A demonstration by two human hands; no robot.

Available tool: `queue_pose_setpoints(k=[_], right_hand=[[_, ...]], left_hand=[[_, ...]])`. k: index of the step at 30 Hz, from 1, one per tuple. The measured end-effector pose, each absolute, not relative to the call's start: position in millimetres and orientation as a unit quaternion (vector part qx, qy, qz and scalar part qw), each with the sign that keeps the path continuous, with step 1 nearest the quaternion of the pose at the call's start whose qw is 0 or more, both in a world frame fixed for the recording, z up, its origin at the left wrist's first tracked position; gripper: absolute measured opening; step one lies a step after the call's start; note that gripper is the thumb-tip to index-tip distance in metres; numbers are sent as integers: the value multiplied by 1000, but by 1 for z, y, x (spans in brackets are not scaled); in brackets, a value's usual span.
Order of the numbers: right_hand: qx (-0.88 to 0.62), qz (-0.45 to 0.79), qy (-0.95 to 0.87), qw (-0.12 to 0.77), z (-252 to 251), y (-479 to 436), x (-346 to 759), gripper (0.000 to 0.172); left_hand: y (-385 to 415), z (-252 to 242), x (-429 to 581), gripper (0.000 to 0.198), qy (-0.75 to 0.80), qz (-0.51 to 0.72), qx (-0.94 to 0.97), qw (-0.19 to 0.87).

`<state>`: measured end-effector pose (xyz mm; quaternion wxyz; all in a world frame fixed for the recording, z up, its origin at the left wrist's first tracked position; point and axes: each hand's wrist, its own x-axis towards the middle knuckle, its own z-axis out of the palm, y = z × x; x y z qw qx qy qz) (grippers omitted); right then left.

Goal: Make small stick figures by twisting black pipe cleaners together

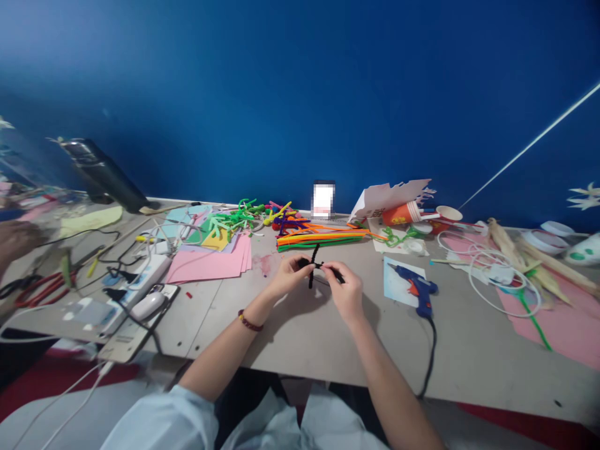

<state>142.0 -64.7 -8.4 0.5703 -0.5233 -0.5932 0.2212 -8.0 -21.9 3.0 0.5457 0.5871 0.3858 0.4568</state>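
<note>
Black pipe cleaners point(311, 279), crossed over one another, are held just above the table between my two hands. My left hand point(289, 275) pinches them from the left, thumb near the crossing. From the other side, my right hand point(345, 289) grips a black strand between thumb and fingers. Beyond my hands lies a bundle of orange and green pipe cleaners point(323, 237). Right of my right hand, a blue hot glue gun point(424, 294) rests on a light blue card point(394, 284).
Pink paper sheets point(206, 265) and a heap of green pipe cleaners point(234, 219) lie back left. A power strip point(135, 294) and a phone point(135, 334) sit left. Orange paper cups point(403, 214) and a coiled white cable point(506, 281) are right. Another person's hand point(19, 240) shows far left.
</note>
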Motion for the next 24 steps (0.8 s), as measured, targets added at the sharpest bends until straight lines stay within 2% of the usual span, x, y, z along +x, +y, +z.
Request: queue_pose_setpoints(k=[13,15,19,24], right_hand=[[-521,121,-652,537,-7,-66,143,18],[-541,98,-658,514,-7,-65,143,17],[-559,99,-674,473,-7,-61,147,17],[-546,184,-648,498,-12,-57,150,19]], left_hand=[[-17,-3,-12,32,372,439,563,594],[-17,-3,-11,30,383,445,581,564],[-16,-4,-9,21,412,455,659,435],[-16,-5,-9,17,411,428,706,385]])
